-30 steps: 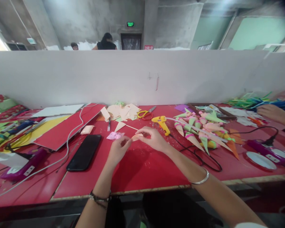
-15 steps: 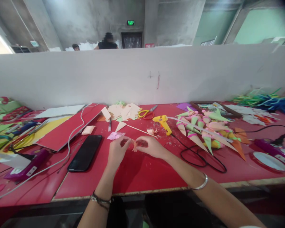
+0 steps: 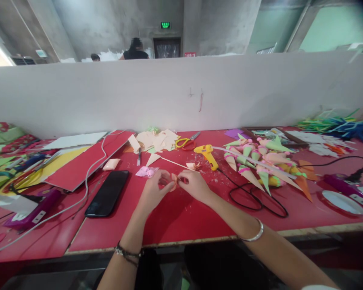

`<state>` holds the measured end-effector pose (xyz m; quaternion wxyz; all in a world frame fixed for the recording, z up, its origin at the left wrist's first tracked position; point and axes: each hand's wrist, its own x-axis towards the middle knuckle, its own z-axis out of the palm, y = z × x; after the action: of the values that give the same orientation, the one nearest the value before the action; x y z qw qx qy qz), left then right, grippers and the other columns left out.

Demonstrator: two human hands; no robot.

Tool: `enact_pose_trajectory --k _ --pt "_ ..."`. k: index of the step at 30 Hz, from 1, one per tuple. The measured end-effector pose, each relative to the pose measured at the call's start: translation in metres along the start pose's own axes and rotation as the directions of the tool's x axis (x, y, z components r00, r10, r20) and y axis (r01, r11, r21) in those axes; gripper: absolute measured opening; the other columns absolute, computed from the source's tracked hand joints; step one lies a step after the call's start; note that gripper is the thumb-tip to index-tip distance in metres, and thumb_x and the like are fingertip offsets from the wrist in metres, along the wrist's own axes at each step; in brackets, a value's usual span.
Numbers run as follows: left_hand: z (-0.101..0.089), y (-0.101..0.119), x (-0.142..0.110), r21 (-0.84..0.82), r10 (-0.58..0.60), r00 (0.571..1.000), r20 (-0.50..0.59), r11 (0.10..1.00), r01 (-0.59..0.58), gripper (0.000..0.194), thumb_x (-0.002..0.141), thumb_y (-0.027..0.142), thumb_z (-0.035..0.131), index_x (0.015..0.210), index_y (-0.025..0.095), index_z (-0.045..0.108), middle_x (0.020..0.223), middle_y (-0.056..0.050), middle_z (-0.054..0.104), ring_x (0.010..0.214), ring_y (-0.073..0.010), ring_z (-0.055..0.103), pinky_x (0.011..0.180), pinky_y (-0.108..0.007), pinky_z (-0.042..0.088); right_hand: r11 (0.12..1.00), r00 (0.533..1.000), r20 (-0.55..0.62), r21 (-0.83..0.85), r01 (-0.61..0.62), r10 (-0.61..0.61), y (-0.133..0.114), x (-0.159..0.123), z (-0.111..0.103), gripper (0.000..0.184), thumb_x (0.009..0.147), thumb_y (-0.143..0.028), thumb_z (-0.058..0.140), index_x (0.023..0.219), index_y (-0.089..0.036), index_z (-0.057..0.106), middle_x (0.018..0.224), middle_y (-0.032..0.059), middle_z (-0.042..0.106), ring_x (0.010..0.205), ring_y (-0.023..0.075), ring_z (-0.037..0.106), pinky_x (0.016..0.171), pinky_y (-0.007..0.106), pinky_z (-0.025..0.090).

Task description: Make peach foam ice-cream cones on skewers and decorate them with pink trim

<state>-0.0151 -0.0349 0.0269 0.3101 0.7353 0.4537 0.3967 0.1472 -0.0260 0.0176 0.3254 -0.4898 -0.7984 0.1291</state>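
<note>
Between my two hands is a small curled peach-coloured strip [image 3: 174,182], of foam or paper; I cannot tell which. My left hand [image 3: 156,188] pinches it between thumb and fingers. At its other side, the fingers of my right hand [image 3: 196,186] are closed on its edge, partly hiding it. Just beyond my left hand lies a small plastic packet with pink contents [image 3: 146,172]. Another curled peach piece [image 3: 193,165] rests past my right hand, by a thin stick [image 3: 177,162]. A yellow glue gun [image 3: 208,156] lies to the right of these.
A black phone [image 3: 107,194] lies left of my hands. Scissors [image 3: 187,141] and peach sheets [image 3: 155,140] are at the back. Right stand piled cone-shaped figures [image 3: 260,161], a looping black cord [image 3: 245,206], a white dish [image 3: 343,202] and a purple power strip [image 3: 355,191].
The peach strip hung between my fingertips and now looks curled into a rounder loop. My left hand has turned and shifted slightly right; my right fingers have drawn in closer together.
</note>
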Motion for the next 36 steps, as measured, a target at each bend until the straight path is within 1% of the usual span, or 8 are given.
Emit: enact_pose_trajectory --k 3,5,8,17,23,27,32,36 --pt "0.000 0.000 0.000 0.096 0.041 0.993 0.108 0.994 -0.051 0.019 0.073 0.034 0.051 0.080 0.017 0.055 0.079 -0.005 0.060 0.073 -0.0155 0.055 0.068 -0.027 0.043 1.000 1.000 0.002 -0.006 0.010 -0.010 0.002 -0.001 0.000 0.016 0.076 -0.019 0.049 0.063 -0.017 0.058 0.059 -0.0013 0.050 0.057 0.0097 0.042 0.054 0.021 0.028" --pt "-0.001 -0.001 0.000 0.155 0.045 0.990 0.131 0.986 -0.065 0.020 0.076 0.033 0.047 0.080 0.017 0.057 0.079 -0.006 0.060 0.073 -0.0162 0.054 0.068 -0.027 0.041 1.000 1.000 -0.002 0.004 0.009 -0.009 0.004 -0.001 0.001 0.017 0.077 -0.019 0.048 0.064 -0.017 0.057 0.059 -0.0013 0.051 0.057 0.0095 0.042 0.054 0.021 0.028" --pt "-0.003 -0.001 0.000 0.182 0.056 0.988 0.145 0.980 -0.083 0.024 0.079 0.035 0.043 0.080 0.017 0.059 0.077 -0.005 0.060 0.072 -0.0162 0.053 0.065 -0.026 0.040 0.999 1.000 -0.010 0.046 0.006 -0.006 0.006 -0.002 0.001 0.018 0.078 -0.020 0.046 0.066 -0.016 0.057 0.061 -0.0008 0.054 0.056 0.0092 0.043 0.054 0.021 0.029" --pt "-0.011 -0.008 0.002 0.183 0.106 0.989 0.102 0.975 -0.123 0.022 0.079 0.029 0.043 0.078 0.017 0.062 0.081 -0.006 0.062 0.077 -0.0167 0.055 0.070 -0.027 0.041 0.996 1.000 -0.008 0.086 0.013 -0.013 0.009 -0.004 -0.004 0.019 0.077 -0.020 0.046 0.061 -0.016 0.056 0.056 -0.0018 0.052 0.053 0.0084 0.041 0.052 0.020 0.028" --pt "-0.012 -0.012 0.003 0.199 0.113 0.992 0.054 0.972 -0.122 0.020 0.076 0.027 0.047 0.087 0.018 0.061 0.087 -0.006 0.063 0.076 -0.0165 0.056 0.072 -0.029 0.042 0.998 1.000 -0.011 0.062 0.009 -0.008 0.011 -0.004 -0.003 0.019 0.075 -0.019 0.047 0.059 -0.016 0.054 0.055 -0.0022 0.051 0.051 0.0082 0.041 0.052 0.020 0.027" --pt "-0.009 -0.009 0.002 0.180 0.099 0.990 0.098 0.977 -0.116 0.016 0.075 0.026 0.049 0.082 0.017 0.061 0.079 -0.004 0.063 0.073 -0.0157 0.056 0.068 -0.026 0.042 0.999 1.000 -0.019 0.037 0.007 -0.007 0.010 -0.004 -0.003 0.018 0.075 -0.019 0.047 0.058 -0.016 0.053 0.054 -0.0024 0.050 0.051 0.0079 0.040 0.051 0.020 0.026" --pt "-0.008 -0.006 0.001 0.196 0.102 0.983 0.150 0.972 -0.130 0.015 0.076 0.024 0.048 0.076 0.016 0.060 0.077 -0.005 0.061 0.073 -0.0154 0.055 0.066 -0.025 0.041 0.999 1.000 -0.013 0.033 0.006 -0.006 0.010 -0.005 -0.003 0.018 0.075 -0.019 0.046 0.059 -0.016 0.052 0.054 -0.0025 0.050 0.051 0.0078 0.040 0.051 0.020 0.026" --pt "-0.009 -0.011 0.003 0.242 0.130 0.984 0.119 0.958 -0.156 0.013 0.077 0.022 0.048 0.075 0.016 0.059 0.077 -0.004 0.060 0.073 -0.0146 0.054 0.066 -0.025 0.041 1.000 1.000 -0.012 0.027 0.014 -0.013 0.011 -0.005 -0.003 0.019 0.075 -0.020 0.046 0.056 -0.016 0.049 0.053 -0.0032 0.047 0.051 0.0073 0.038 0.051 0.020 0.025"
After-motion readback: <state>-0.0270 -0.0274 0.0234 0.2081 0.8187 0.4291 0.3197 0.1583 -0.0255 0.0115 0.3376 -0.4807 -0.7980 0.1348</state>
